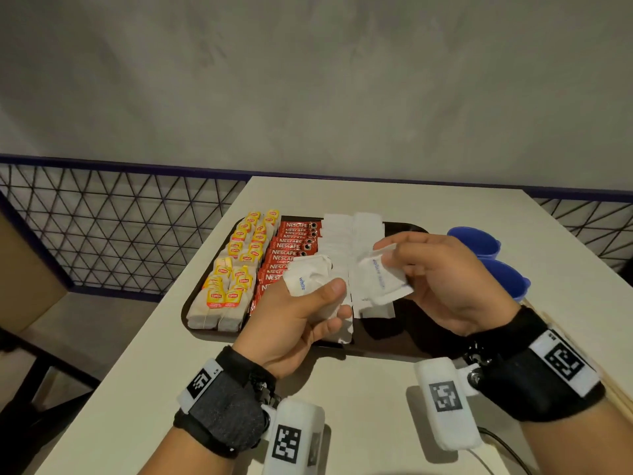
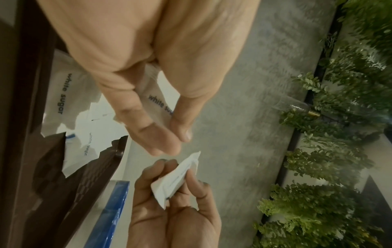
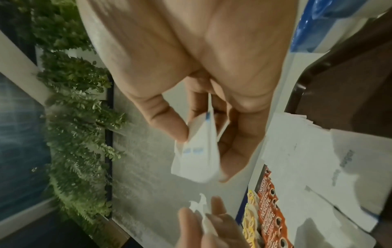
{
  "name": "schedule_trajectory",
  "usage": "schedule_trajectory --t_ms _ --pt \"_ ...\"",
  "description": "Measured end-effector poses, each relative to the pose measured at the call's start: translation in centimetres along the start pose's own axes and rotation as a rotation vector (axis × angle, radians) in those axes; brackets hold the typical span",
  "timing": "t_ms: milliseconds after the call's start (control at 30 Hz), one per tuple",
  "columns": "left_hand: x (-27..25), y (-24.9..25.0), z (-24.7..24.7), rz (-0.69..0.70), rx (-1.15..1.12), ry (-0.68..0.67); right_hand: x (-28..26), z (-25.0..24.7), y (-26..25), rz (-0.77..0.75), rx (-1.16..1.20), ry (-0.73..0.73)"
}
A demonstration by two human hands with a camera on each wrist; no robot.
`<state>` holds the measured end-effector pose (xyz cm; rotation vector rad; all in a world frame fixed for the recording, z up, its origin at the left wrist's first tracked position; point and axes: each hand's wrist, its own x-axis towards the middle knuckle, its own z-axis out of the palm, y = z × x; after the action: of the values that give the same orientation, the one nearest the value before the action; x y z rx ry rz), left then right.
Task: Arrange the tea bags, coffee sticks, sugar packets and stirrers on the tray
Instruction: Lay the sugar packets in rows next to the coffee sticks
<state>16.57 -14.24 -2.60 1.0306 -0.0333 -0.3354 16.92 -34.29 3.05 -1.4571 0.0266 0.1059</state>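
A dark brown tray (image 1: pixel 411 323) lies on the cream table. It carries rows of yellow-tagged tea bags (image 1: pixel 233 269), red coffee sticks (image 1: pixel 291 245) and white sugar packets (image 1: pixel 342 241). My left hand (image 1: pixel 329 303) hovers over the tray's front and grips a small bunch of white sugar packets (image 1: pixel 305 279), thumb on top; the left wrist view shows the same sugar packets (image 2: pixel 157 100) between thumb and fingers. My right hand (image 1: pixel 404 265) is just to its right and pinches more sugar packets (image 1: pixel 383 279), seen up close as sugar packets (image 3: pixel 197 154). The two hands are a little apart.
Two blue cups (image 1: pixel 474 241) stand on the table right of the tray. Pale wooden strips (image 1: pixel 616 389), perhaps stirrers, lie at the right edge behind my right wrist. A black mesh railing (image 1: pixel 120 228) runs past the table's left edge. The tray's right part is bare.
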Motion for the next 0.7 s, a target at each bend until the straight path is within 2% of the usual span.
schedule_trajectory --t_ms 167,300,400,533,633,700 --pt "0.1 -0.1 0.2 0.005 -0.018 0.014 -0.3 -0.4 0.4 0.034 -0.112 -0.098" --pt "0.1 -0.4 0.2 -0.006 -0.019 0.021 0.1 -0.3 1.1 -0.041 -0.212 -0.006" --pt "0.2 -0.4 0.3 -0.017 -0.057 0.006 0.4 -0.2 1.3 -0.035 -0.072 0.049" --pt "0.2 -0.5 0.2 0.036 -0.046 -0.029 0.3 -0.1 1.0 0.015 0.148 0.035" --pt "0.3 -0.7 0.1 0.134 0.032 -0.027 0.0 0.4 1.0 0.065 0.152 -0.029" --pt "0.3 -0.8 0.1 0.167 0.057 -0.015 -0.3 0.6 1.0 0.079 0.062 -0.094"
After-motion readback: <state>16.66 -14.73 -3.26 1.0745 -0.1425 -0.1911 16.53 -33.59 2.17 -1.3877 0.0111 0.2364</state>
